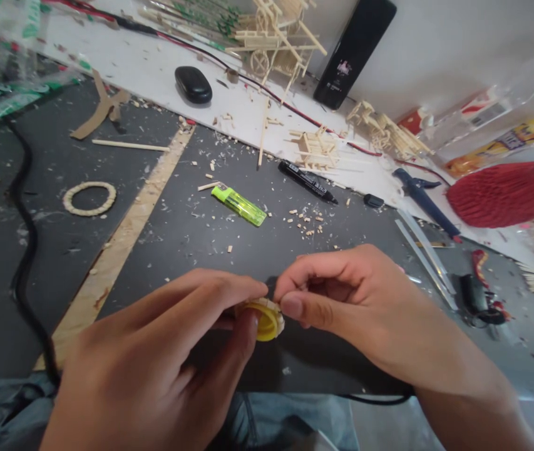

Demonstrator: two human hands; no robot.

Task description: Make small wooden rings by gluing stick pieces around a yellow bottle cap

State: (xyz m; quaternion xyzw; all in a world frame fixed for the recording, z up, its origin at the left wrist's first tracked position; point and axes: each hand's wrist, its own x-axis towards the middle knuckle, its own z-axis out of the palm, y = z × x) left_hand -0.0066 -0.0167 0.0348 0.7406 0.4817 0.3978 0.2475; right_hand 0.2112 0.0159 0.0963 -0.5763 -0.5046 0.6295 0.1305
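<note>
Near the front edge of the table, my left hand grips a small yellow cap between thumb and fingers. Small pale wooden pieces ring the outside of the cap. At the cap's right rim, my right hand is closed, thumb and index finger pinched together. Whatever sits in that pinch is too small or too hidden to name. A green lighter and scattered wooden bits lie beyond the hands.
A wooden ring and a stick lie to the left, by a black cable. Farther back are a black marker, a glue gun, glue sticks, keys and small wooden models.
</note>
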